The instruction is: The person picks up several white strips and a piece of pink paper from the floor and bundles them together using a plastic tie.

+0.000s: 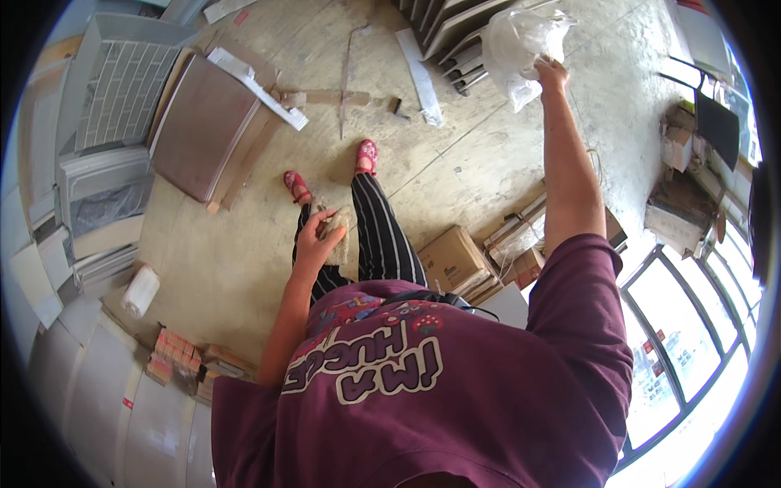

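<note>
My right arm stretches out to the far right, and my right hand [552, 73] is closed on a bunched clear plastic bag [521, 49]. The bag hangs in front of a stack of dark-edged panels [443, 28]. Down by my legs, my left hand [319, 236] is closed around a crumpled beige cloth [343, 230], its fingers bent over the upper part. The cloth dangles in front of my striped trousers. Part of each hand's grip is hidden by the material in it.
A brown padded panel [207, 126] leans on cardboard at the left, beside grey panels [126, 89]. Strips of packing [420, 77] lie on the concrete floor [439, 175]. Cardboard boxes [455, 259] stand near my right side. A white roll [141, 291] and red blocks [175, 351] sit lower left.
</note>
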Tool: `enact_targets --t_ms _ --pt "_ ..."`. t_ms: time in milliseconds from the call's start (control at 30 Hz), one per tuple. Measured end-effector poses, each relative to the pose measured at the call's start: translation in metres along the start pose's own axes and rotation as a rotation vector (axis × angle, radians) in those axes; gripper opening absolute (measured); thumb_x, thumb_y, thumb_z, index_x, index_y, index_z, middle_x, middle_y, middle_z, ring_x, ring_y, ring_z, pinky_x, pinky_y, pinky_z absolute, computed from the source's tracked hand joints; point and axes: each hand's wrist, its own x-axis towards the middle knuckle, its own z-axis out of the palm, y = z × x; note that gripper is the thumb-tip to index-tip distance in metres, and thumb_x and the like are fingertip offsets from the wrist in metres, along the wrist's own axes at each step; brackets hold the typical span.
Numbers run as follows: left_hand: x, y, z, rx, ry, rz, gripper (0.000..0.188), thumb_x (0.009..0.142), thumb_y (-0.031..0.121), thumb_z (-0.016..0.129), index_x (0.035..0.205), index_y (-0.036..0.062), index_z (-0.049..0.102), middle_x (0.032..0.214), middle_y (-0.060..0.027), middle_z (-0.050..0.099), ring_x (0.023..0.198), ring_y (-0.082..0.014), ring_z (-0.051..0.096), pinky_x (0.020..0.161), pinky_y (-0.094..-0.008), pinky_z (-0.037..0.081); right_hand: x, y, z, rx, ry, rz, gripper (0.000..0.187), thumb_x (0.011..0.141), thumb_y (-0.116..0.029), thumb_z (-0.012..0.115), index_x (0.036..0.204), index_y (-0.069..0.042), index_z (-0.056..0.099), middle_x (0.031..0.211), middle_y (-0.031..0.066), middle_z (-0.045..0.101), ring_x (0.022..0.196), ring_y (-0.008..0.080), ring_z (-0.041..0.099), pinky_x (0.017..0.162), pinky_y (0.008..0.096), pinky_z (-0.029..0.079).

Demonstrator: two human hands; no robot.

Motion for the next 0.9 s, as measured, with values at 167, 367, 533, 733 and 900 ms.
enact_targets --t_ms 167,367,533,733,900 --pt "0.003 0.003 0.006 0.026 -0.003 -0.031 0.038 0.08 0.011 0.067 0.114 0.0007 0.052 0.096 -0.0041 0.06 0.086 -0.0089 0.057 0.076 -0.0233 0.046 -0.035 -0.058 -0.042 0.451 0.048 0.057 0.025 0.073 -0.006 0.065 0.098 -0.004 0.065 0.085 0.0031 0.064 0.074 0.0123 0.059 0.065 0.0258 0.049" --pt "0.008 0.011 0.011 0.039 -0.04 -0.028 0.038 0.081 0.011 0.066 0.114 0.001 0.051 0.099 -0.0039 0.059 0.088 -0.009 0.056 0.078 -0.023 0.045 -0.037 -0.096 -0.072 0.676 0.105 -0.059 0.027 0.074 0.0 0.054 0.101 0.001 0.057 0.088 0.0118 0.065 0.078 0.0194 0.061 0.07 0.0292 0.051" --pt "0.009 0.013 0.01 0.031 -0.03 0.018 0.039 0.082 0.013 0.066 0.115 0.0009 0.05 0.1 -0.004 0.059 0.089 -0.0093 0.056 0.079 -0.0232 0.045 -0.038 -0.115 -0.056 0.929 0.168 -0.151 0.032 0.073 0.004 0.048 0.105 0.003 0.051 0.092 0.0178 0.064 0.085 0.0257 0.063 0.075 0.033 0.053" --pt "0.007 0.007 0.003 0.033 -0.017 -0.008 0.038 0.082 0.015 0.066 0.114 0.0009 0.052 0.098 -0.0035 0.06 0.087 -0.0086 0.056 0.077 -0.0229 0.045 -0.023 -0.096 -0.013 0.773 0.086 -0.139 0.024 0.077 -0.004 0.055 0.101 -0.001 0.057 0.095 0.0111 0.062 0.082 0.0211 0.06 0.072 0.0315 0.051" --pt "0.007 0.009 0.004 0.017 -0.008 -0.021 0.037 0.081 0.016 0.067 0.113 0.0007 0.053 0.098 -0.004 0.06 0.086 -0.0086 0.056 0.076 -0.0232 0.045 -0.019 -0.071 0.01 -0.044 -0.091 -0.037 0.052 0.075 -0.039 0.065 0.108 0.0 0.058 0.101 0.0163 0.062 0.095 0.0269 0.057 0.081 0.0361 0.044"
